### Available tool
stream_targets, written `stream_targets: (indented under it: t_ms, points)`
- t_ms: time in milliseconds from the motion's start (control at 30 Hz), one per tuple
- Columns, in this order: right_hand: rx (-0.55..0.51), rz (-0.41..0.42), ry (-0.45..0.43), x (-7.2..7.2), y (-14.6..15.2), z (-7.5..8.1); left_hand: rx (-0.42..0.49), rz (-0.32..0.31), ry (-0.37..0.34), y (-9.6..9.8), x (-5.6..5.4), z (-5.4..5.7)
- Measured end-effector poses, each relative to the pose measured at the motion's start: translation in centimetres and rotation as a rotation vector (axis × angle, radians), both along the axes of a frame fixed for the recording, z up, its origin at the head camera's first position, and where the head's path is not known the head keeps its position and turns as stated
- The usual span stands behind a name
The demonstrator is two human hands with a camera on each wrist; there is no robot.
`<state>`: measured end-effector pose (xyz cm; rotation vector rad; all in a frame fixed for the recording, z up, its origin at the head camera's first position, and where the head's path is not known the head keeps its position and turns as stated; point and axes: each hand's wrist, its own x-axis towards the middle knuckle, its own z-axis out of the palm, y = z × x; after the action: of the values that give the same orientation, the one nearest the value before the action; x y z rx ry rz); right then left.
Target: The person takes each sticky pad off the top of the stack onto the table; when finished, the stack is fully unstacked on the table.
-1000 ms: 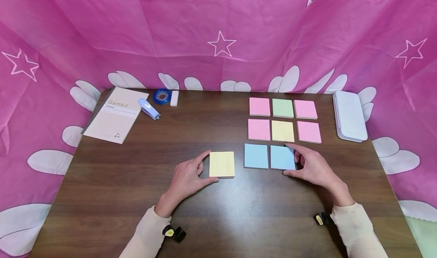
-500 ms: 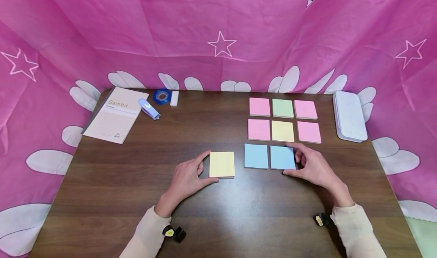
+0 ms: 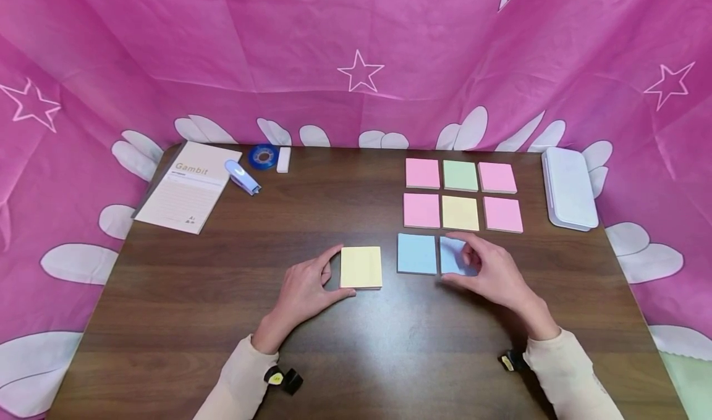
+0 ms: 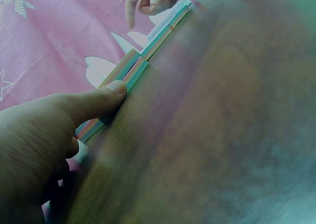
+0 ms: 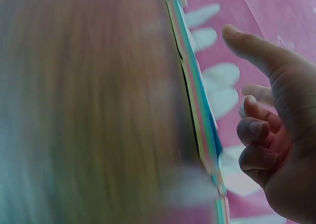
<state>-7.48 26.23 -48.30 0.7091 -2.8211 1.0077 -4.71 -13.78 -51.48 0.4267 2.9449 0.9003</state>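
Note:
In the head view my left hand (image 3: pixel 306 287) holds a yellow sticky note pad (image 3: pixel 361 267) between thumb and index finger, at its far and near edges. The pad lies on the table, left of two blue pads. In the left wrist view the thumb (image 4: pixel 101 103) presses against layered, coloured pad edges. My right hand (image 3: pixel 497 278) hovers over the right blue sticky note pad (image 3: pixel 452 254), covering its right part. Its thumb and index finger are spread apart; the other fingers are curled in. The right wrist view shows the right thumb (image 5: pixel 252 46) apart from the pads' edges.
The left blue pad (image 3: pixel 416 253) lies between the hands. Behind are two rows of pads, pink, green (image 3: pixel 460 176) and yellow (image 3: pixel 460 213). A white case (image 3: pixel 570 188) stands right; a notebook (image 3: pixel 189 188), stapler (image 3: pixel 243 178), blue tape roll (image 3: pixel 263 157) and white block (image 3: pixel 283 159) lie left.
My right hand has let go of the right blue pad's edges and moved left over it. The pads and my left hand have stayed in place.

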Motion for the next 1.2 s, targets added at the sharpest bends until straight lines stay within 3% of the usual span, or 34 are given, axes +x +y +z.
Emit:
stream_targets:
  t_ms: [167, 433, 633, 833, 1033, 1200]
  points:
    - [-0.035, 0.079, 0.016, -0.1, -2.4, -0.1, 0.007, -0.003, 0.000, 0.0, -0.1, 0.0]
    - [-0.055, 0.118, 0.027, -0.1, -6.0, -0.3, 0.012, -0.015, -0.022, -0.1, -0.1, 0.1]
    - [0.011, 0.148, -0.001, 0.1, -8.9, 0.0, -0.008, -0.020, -0.046, -0.2, -0.1, 0.4]
    - [0.096, 0.182, 0.038, -0.2, -11.5, -0.2, -0.012, -0.017, -0.063, -0.2, -0.1, 0.5]
    - [0.245, 0.169, 0.019, -0.6, -13.3, 0.0, -0.010, -0.009, -0.057, -0.2, -0.1, 0.3]
    - [0.296, 0.160, -0.012, -0.7, -13.9, 0.2, -0.011, -0.013, -0.043, -0.2, -0.1, 0.2]
